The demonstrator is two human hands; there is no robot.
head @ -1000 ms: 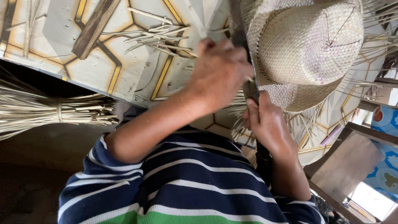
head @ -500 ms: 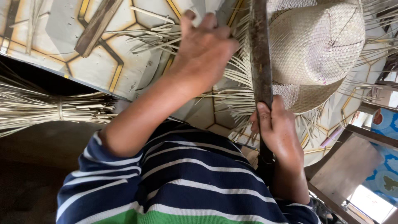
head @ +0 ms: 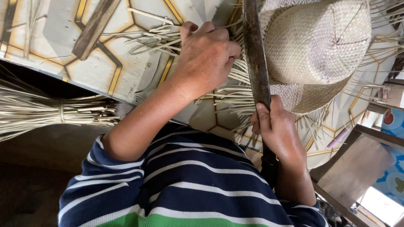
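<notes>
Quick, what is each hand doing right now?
Left hand: closed on the loose straw strands beside the woven hat.
Right hand: closed around the long dark blade.

hat (head: 320,46): pale straw weave; shirt (head: 189,185): navy-white stripes, green band

Loose straw ends (head: 235,94) are fanning out around the woven hat (head: 313,54), crowding the gap between both hands. Open tiled floor (head: 139,71) is lying beyond, past a wooden stick (head: 94,27).

Tiled floor (head: 143,71), hexagon pattern with yellow lines. On it: loose straw strips (head: 155,38), wooden slat (head: 94,27), tied straw bundle (head: 54,111).
</notes>
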